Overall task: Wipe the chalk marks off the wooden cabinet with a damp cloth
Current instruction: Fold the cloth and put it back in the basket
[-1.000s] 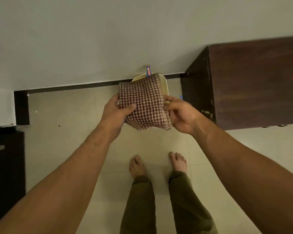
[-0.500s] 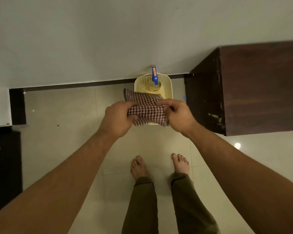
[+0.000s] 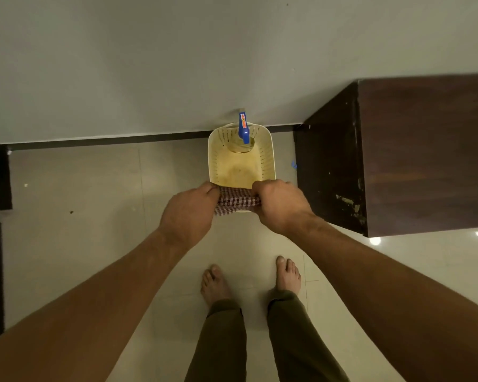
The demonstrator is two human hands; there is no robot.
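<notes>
Soft, limp cloth (image 3: 236, 201), probably wet and dripping; left grip (image 3: 189, 213) and right grip (image 3: 283, 206) each clench 1 end, best for wringing.

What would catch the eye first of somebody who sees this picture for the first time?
First, the middle: the left hand and the right hand both grip a bunched checked cloth over the near edge of a cream basket on the floor. Above the basket a blue tap sticks out of the wall, and a dark wooden cabinet stands to the right.
</notes>
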